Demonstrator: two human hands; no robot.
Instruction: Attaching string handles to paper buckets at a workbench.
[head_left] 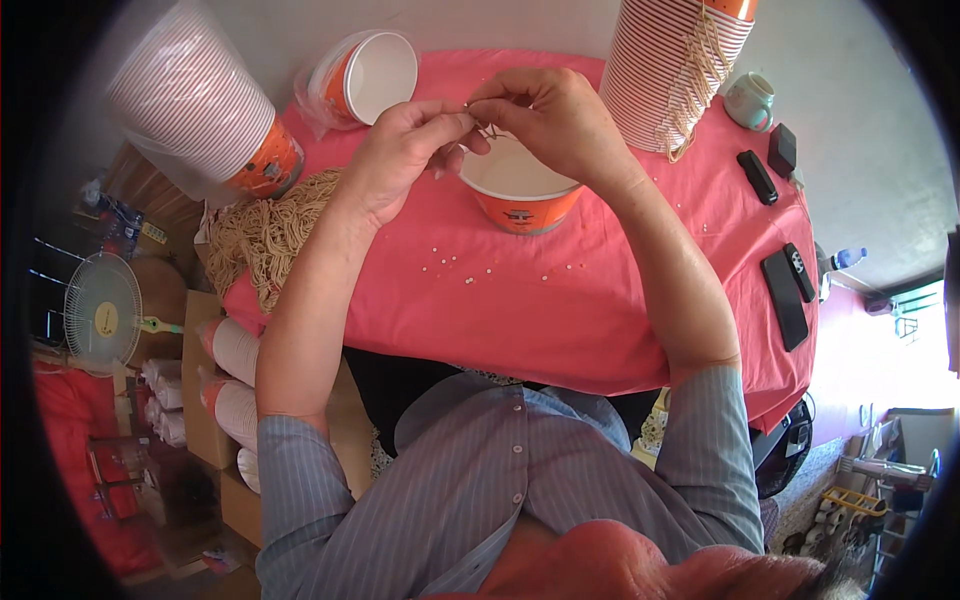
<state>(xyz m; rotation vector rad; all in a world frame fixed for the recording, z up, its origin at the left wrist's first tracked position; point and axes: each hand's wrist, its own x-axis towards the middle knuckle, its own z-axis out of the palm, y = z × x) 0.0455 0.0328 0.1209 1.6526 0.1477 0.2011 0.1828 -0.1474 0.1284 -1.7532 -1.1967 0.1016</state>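
Both my hands come together over the far left rim of an orange and white paper bucket (528, 210), which stands upright on the pink tablecloth. My left hand (425, 145) pinches with thumb and forefinger at a thin tan cord (490, 132). Right beside it, the fingertips of my right hand (545, 112) are closed on the same cord. The cord is mostly covered by my fingers, and I cannot tell whether it passes through the bucket's wall. By my left forearm lies a heap of tan cords (270, 235).
Tall stacks of buckets stand at the left (205, 110) and the right (670, 80), the right one hung with cords. A wrapped bucket (383, 80) lies at the back. Further right are a mug (750, 102), a phone (785, 300) and a remote (799, 272). Small pale bits dot the tablecloth (430, 325).
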